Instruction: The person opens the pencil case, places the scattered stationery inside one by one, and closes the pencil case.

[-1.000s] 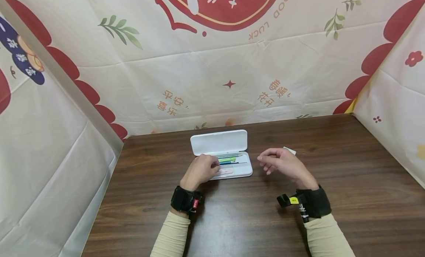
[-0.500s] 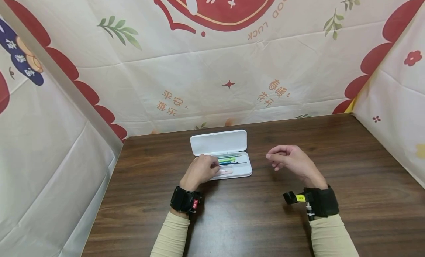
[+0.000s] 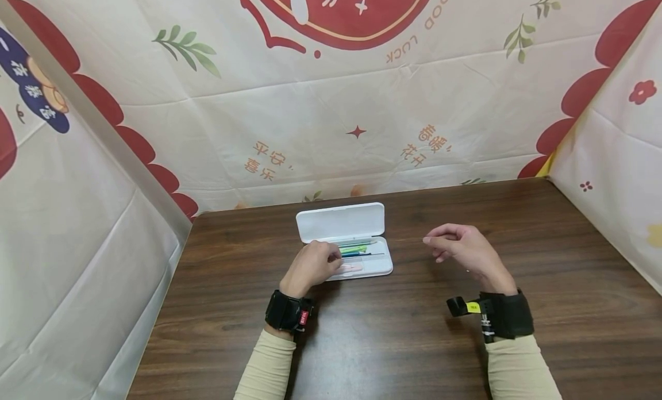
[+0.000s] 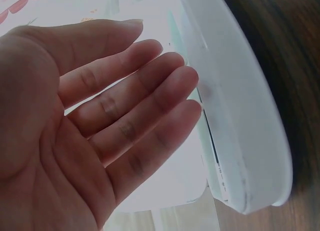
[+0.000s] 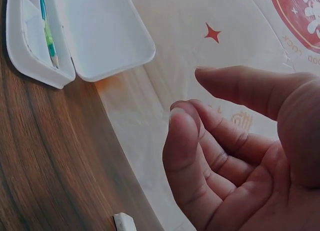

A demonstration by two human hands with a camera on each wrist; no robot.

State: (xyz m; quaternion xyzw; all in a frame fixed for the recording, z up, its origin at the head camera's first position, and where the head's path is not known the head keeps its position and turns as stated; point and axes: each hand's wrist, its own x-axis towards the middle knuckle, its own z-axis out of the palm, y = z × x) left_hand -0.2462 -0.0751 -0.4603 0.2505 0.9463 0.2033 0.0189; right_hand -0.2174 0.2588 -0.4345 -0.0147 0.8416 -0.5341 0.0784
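Note:
A white pencil case [image 3: 380,266] lies with its lid [image 3: 341,220] raised on the brown table. Green and teal pencils [image 3: 354,249] lie inside, with a pale pink item [image 3: 350,267] along the near side. My left hand [image 3: 312,262] rests at the case's left end; in the left wrist view its extended, relaxed fingers [image 4: 150,103] reach the rim. To the right of the case, my right hand [image 3: 462,247] hovers with loosely bent fingers and nothing between thumb and forefinger. A small white block [image 5: 125,222] lies on the table below it in the right wrist view.
The dark wood table [image 3: 393,342] ends at a printed cloth backdrop [image 3: 310,118] behind the case. More cloth hangs on the left side [image 3: 93,262] and right side [image 3: 615,176]. Black straps with cameras sit on both wrists.
My right hand has moved right, away from the case, and now covers the white block in the head view. My left hand and the case have stayed put.

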